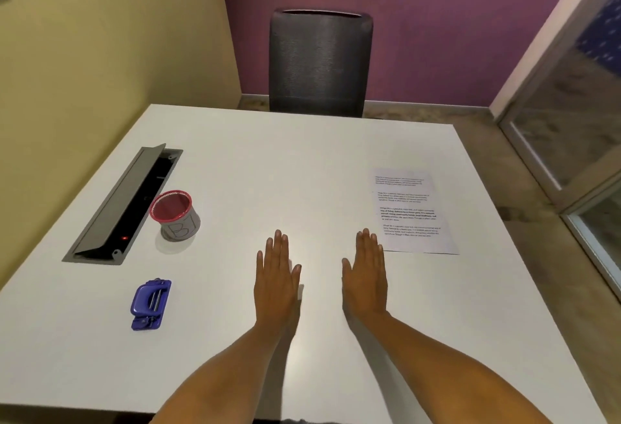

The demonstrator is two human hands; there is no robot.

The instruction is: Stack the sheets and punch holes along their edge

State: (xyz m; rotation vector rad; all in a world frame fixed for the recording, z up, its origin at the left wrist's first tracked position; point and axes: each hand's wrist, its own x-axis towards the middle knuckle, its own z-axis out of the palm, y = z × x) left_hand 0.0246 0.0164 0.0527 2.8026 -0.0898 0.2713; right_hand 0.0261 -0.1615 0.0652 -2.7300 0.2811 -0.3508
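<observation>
Presently, both hands are lying flat on the white table (302, 161), palms down, fingers straight and together, holding nothing. The left hand (277, 275) and the right hand (366, 275) are resting side by side near the table's middle, a bare strip showing between them. The printed sheets (408, 212) are lying forward and to the right of the right hand, their near left corner just beside its fingertips; whether they touch cannot be told. Their long axis is running away from the person, tilted slightly. The blue hole punch (151, 304) is sitting well apart on the left side, nearer the left hand, its length also running front to back. A mesh cup (175, 214) is standing beyond the punch. By this layout, the right hand is better placed for gathering the sheets, the left for fetching the punch.
</observation>
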